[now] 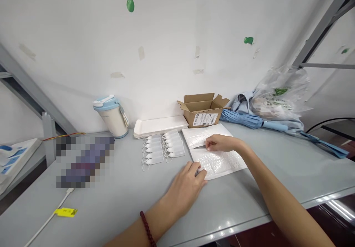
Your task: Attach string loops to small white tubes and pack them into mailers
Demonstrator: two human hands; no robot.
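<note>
White padded mailer (pixel 219 163): lies on grey table (pixel 119 199), nearer than open cardboard box (pixel 205 118).
Left hand (pixel 185 188): curls round near-left corner; pinch unclear.
Right hand (pixel 222 143): bunches fingertips at mid-edge; cannot tell whether pinching.
Small looped white items (pixel 155 154): lie in two columns, left.

Bright, even, whitish light here, washing over the white wall (pixel 166 29) and the grey tabletop (pixel 119 199)! Little glints sparkle on the padded bubble mailer (pixel 219 163), hot spots flare along the table's front edge (pixel 222 234), and pale streaks of glare cut across the lower right. Shadows run soft, pooling beneath the right forearm (pixel 277 191). Wide-angle stretch at the sides, metal posts (pixel 321 29) slanting outward! Coarse pixel blocks smother the cabled device (pixel 85 162); the yellow tag's (pixel 66 212) print is mush.
</note>
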